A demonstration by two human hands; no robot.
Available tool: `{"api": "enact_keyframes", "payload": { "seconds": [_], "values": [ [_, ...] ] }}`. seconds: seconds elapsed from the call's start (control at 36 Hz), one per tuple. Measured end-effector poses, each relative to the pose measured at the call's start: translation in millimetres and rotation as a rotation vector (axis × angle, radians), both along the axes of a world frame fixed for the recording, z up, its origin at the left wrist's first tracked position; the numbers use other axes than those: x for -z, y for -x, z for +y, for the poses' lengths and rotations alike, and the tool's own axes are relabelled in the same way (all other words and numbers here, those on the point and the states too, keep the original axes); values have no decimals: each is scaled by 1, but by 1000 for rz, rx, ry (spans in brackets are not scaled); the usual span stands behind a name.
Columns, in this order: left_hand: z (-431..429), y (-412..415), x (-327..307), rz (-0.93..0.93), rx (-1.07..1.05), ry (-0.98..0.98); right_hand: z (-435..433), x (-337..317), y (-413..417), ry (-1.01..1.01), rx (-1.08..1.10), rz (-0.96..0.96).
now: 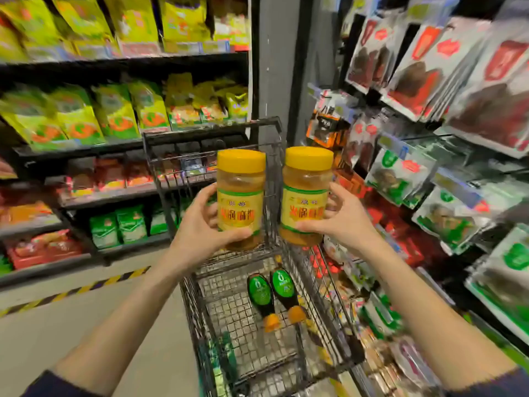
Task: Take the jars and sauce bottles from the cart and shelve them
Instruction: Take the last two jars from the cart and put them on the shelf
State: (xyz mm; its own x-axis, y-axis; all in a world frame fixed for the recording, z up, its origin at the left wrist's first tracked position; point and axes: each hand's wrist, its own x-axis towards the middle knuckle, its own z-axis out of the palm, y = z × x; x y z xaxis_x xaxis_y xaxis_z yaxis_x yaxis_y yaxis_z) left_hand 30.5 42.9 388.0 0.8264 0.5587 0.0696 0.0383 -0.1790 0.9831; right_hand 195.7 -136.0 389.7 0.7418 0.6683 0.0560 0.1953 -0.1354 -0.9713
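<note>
Two amber jars with yellow lids and yellow labels are held upright above the cart. My left hand (200,224) grips the left jar (241,190) around its lower half. My right hand (337,217) grips the right jar (307,187) the same way. Below them stands the black wire cart (200,310). On its mesh floor lie two dark sauce bottles (274,296) with green labels and orange caps, side by side, caps pointing toward me.
Shelves of green and yellow snack bags (114,116) fill the left side. Hanging packets of dried goods (429,81) crowd the right, close to the cart. A grey pillar (272,67) stands ahead. Grey floor with a yellow-black stripe (86,287) lies at left.
</note>
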Motion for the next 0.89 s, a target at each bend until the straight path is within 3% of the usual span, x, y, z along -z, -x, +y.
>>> {"api": "enact_keyframes", "payload": {
  "seconds": [0.42,0.89],
  "values": [
    [-113,21,-32,-49,444,-44,-174,-42,124,74,448,-107],
    [-345,21,-48,-70,1040,-51,-405,-61,267,154,1034,-154]
  ]
}}
